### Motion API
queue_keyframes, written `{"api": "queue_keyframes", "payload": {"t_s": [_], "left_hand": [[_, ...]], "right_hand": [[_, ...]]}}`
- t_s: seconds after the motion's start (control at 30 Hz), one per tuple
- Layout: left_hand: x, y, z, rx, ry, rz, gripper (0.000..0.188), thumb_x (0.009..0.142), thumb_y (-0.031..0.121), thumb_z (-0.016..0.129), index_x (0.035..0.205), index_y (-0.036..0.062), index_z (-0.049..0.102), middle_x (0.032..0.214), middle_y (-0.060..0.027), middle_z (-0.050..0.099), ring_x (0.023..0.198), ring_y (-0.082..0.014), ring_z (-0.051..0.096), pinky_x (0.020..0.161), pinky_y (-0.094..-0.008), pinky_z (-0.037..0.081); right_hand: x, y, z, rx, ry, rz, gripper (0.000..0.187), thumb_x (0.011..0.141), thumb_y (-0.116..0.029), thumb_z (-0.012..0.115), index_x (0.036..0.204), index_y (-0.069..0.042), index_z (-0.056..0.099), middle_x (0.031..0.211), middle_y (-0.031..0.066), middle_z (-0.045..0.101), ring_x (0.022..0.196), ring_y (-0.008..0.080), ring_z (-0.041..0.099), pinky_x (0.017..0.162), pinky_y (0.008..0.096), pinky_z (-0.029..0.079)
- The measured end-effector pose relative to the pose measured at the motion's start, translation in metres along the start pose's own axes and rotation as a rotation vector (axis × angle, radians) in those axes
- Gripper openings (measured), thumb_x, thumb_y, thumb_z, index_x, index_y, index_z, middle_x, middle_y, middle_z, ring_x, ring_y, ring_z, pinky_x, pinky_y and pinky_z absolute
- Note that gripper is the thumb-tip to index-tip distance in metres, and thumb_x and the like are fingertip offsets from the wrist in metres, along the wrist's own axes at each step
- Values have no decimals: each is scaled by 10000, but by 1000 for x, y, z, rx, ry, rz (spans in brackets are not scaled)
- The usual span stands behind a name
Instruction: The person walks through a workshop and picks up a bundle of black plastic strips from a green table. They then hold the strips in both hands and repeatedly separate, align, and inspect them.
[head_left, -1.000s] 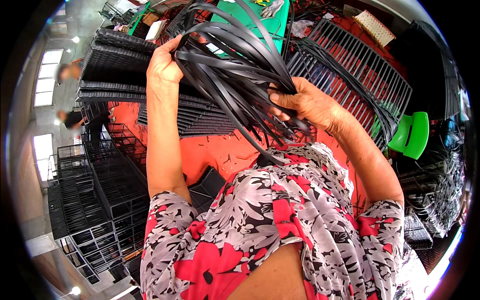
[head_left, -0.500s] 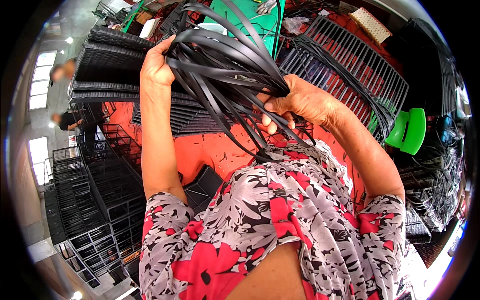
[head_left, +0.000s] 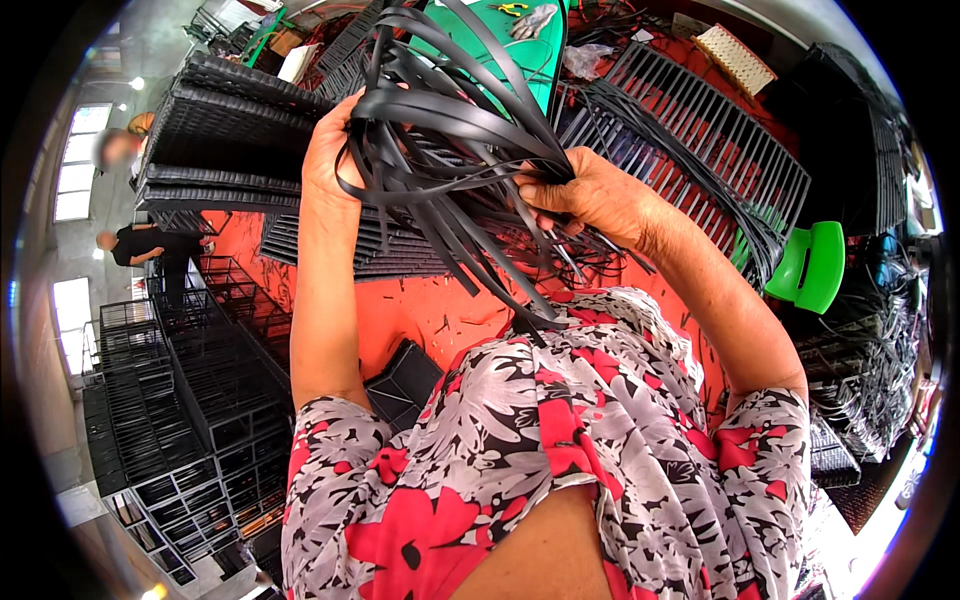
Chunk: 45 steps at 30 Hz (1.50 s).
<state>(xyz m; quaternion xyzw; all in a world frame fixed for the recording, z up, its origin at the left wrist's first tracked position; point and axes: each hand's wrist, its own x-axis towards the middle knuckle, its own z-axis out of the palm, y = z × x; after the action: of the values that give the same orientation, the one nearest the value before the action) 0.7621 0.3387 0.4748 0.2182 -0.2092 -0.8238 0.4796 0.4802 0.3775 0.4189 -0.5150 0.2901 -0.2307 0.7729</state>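
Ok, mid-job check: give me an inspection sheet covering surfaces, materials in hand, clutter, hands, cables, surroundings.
Surfaces: red floor below; green table beyond the hands.
Materials in hand: black strips, a loose, looped bundle held off the floor.
Clutter: dark scraps on the floor; glove and yellow pliers on the table.
Hands: left hand holds the looped side, fingers largely hidden; right hand closed on the bundle.
Cables: nothing seen that can be told from strips.
Surroundings: woven panels, black racks, slatted frame, green chair; person far left.
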Motion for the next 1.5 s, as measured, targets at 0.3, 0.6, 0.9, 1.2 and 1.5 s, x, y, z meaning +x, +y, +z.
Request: {"api": "queue_keyframes", "payload": {"t_s": [0.3, 0.6, 0.9, 1.2, 1.5], "left_hand": [[-3, 16, -10, 147, 216, 172, 167, 839, 75, 487, 869, -78, 545, 797, -207, 626, 682, -280, 645, 620, -398, 568], [-4, 25, 2, 138, 340, 159, 139, 818, 36, 513, 881, -81, 555, 790, -187, 632, 671, -268, 642, 607, -371, 563], [-7, 13, 22, 283, 272, 239, 191, 829, 57, 482, 917, -93, 561, 819, -203, 633, 699, -272, 644, 652, -373, 558], [-10, 34, 19, 382, 375, 325, 218, 814, 74, 507, 980, -60, 555, 856, -176, 634, 715, -278, 639, 662, -385, 549], [1, 68, -19, 279, 464, 243, 244, 805, 25, 499, 1023, -83, 510, 912, -212, 619, 775, -303, 622, 746, -426, 512]], "right_hand": [[-4, -8, 2, 141, -106, 48, 157, 784, -34, 525, 931, -12, 575, 777, 55, 613, 508, 50, 392, 428, 188, 294], [-11, 7, 2, -44, -32, 136, 244, 856, -308, 552, 974, -96, 585, 688, -42, 438, 635, 70, 401, 554, 229, 353], [3, 27, 11, -35, -183, 154, 220, 842, -230, 553, 1015, -94, 566, 626, -57, 401, 555, 52, 347, 465, 216, 281], [2, 18, 13, -120, -183, 163, 221, 872, -278, 538, 913, -64, 572, 586, -88, 356, 497, 16, 311, 419, 186, 243], [-39, 2, 3, 70, -176, 287, 153, 855, -211, 555, 859, -58, 560, 539, -66, 382, 427, 17, 296, 362, 195, 213]]}}
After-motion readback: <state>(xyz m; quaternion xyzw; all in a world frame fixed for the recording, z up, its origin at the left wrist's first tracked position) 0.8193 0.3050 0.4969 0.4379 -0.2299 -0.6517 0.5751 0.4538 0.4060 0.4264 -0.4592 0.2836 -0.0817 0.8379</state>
